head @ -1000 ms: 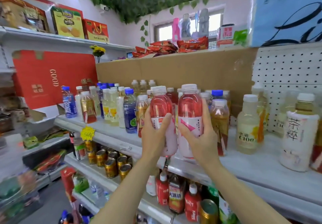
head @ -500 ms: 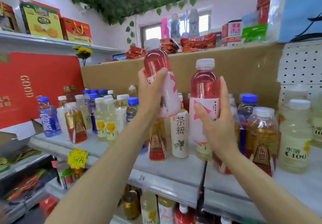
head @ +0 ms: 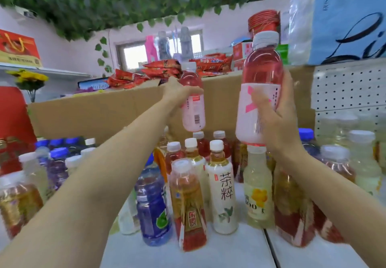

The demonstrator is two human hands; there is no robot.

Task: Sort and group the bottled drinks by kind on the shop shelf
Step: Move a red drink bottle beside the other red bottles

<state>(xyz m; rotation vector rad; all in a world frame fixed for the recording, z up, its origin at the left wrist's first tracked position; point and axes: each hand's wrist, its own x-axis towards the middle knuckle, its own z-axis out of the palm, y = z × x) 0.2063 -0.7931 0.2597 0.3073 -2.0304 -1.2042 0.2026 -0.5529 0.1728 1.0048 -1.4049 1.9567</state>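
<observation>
My left hand (head: 177,93) grips a pink bottle (head: 193,109) with a white cap, held far out above the back rows of bottles, near the cardboard wall (head: 104,111). My right hand (head: 273,115) grips a second pink bottle (head: 260,79) of the same kind, closer to me and raised above a pale yellow bottle (head: 258,192). Both pink bottles are upright and off the shelf. Below them stand mixed drinks: a white tea bottle (head: 222,192), an amber tea bottle (head: 189,205) and a blue-purple bottle (head: 153,207).
The white shelf (head: 208,251) has bare room at its front edge. Blue-capped bottles (head: 56,157) crowd the left, pale yellow bottles (head: 363,163) the right. Red snack packs (head: 160,71) lie on top of the cardboard. A pegboard (head: 351,88) stands at right.
Both hands have lifted the two pink bottles off the shelf. The left one has since reached farther back over the rear rows. The view has moved closer and lower.
</observation>
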